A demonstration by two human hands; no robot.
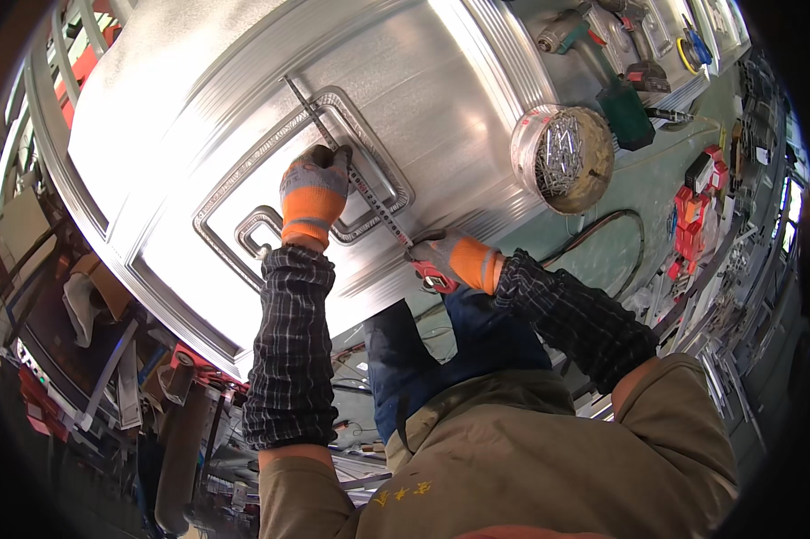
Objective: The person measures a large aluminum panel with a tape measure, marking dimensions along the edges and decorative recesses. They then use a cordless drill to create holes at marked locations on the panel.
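Observation:
A large embossed silver metal door panel (243, 99) lies flat in front of me. A tape measure blade (369, 202) stretches across its raised decorative frame. My left hand (313, 193), in an orange and grey glove, presses the blade down on the panel near the frame's middle. My right hand (463, 260), gloved the same way, grips the red tape measure case (434, 278) at the panel's near edge. Both forearms wear dark checked sleeves.
A round clear tub of screws (562, 157) stands on the panel's right side. Beyond it lie cordless drills (603, 36) with a green battery (627, 112), red tools (692, 216) and a dark cable (620, 225) on the green bench. Cluttered scrap and frames fill the floor at left.

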